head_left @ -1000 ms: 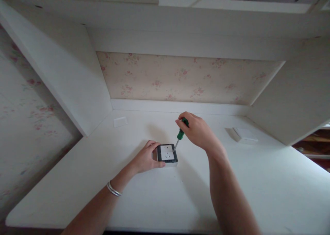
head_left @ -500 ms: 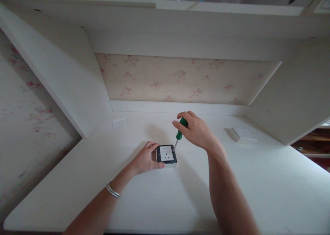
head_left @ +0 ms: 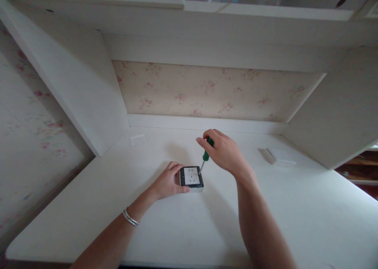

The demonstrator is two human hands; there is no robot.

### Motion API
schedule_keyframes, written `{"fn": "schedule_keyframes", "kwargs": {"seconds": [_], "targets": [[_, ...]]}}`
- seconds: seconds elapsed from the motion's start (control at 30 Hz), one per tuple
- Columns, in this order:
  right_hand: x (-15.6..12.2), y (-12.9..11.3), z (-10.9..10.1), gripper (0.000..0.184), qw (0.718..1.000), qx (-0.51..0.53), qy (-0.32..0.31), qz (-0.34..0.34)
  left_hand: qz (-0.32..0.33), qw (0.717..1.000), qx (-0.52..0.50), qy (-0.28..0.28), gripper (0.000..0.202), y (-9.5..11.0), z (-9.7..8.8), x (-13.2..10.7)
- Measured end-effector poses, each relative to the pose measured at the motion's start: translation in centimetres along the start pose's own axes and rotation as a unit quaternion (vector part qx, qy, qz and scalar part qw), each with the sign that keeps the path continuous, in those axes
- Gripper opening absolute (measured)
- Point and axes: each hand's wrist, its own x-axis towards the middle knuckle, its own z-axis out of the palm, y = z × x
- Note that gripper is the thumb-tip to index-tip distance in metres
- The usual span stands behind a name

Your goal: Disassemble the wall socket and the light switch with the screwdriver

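Observation:
A square wall socket with a white face and dark frame lies on the white desk. My left hand grips its left side, thumb along the front edge. My right hand is closed around a green-handled screwdriver, held nearly upright. The metal tip touches the right edge of the socket frame. A silver bracelet sits on my left wrist.
A white cover plate lies at the back right of the desk. A small white flat piece lies at the back left. White cabinet sides close in on both sides, with floral wallpaper behind and a shelf overhead.
My right hand has turned slightly on the screwdriver handle, fingers shifting left. The socket and my left hand stay in place.

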Motion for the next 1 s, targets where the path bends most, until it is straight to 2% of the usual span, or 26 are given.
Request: {"fn": "schedule_keyframes", "kwargs": {"seconds": [0.1,0.23,0.37,0.43,0.73,1.0], "targets": [[0.09,0.36,0.05,0.015,1.000,-0.019,0.019,0.007,-0.003,1.000,-0.004,0.003,0.074,0.06,0.02,-0.05],[-0.29,0.37,-0.17,0.025,1.000,0.007,-0.002,-0.003,-0.002,1.000,0.000,0.002,0.074,0.07,0.04,-0.03],[-0.30,0.00,0.01,0.014,1.000,-0.021,0.014,0.004,0.000,1.000,-0.006,0.005,0.073,-0.08,0.21,-0.02],[-0.13,-0.05,0.22,0.015,0.999,-0.032,0.026,0.005,-0.006,1.000,-0.014,0.006,0.074,-0.17,0.33,-0.02],[-0.29,-0.07,0.29,0.027,0.998,0.046,-0.022,-0.027,-0.001,1.000,-0.010,0.000,0.074,-0.02,0.18,0.01],[-0.02,0.39,0.08,0.030,0.999,0.015,0.042,-0.007,0.002,1.000,-0.001,0.003,0.074,0.17,0.11,0.02]]}}
